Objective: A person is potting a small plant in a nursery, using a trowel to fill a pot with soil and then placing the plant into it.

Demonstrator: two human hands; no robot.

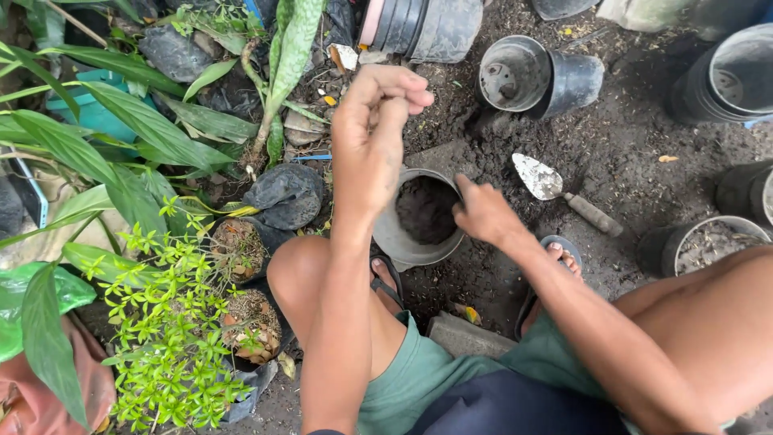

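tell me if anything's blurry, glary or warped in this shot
Head view: soft, even daylight with no hard shadows or glare; the trowel blade is the brightest patch. The raised left hand is slightly soft from closeness or motion; the right hand at the soil-filled pot is sharper. The wide lens bends plants and pots near the edges.

Bare dark soil made up the ground (636, 173), strewn with crumbs of earth. A grey pot half filled with soil (419, 217) stood at the middle of the frame. A trowel (560, 189) lay flat just right of it, blade toward the upper left. An empty black pot (535, 76) lay tipped on its side at upper centre. More pots stood along the right edge, and bagged plants (241, 250) crowded the left.
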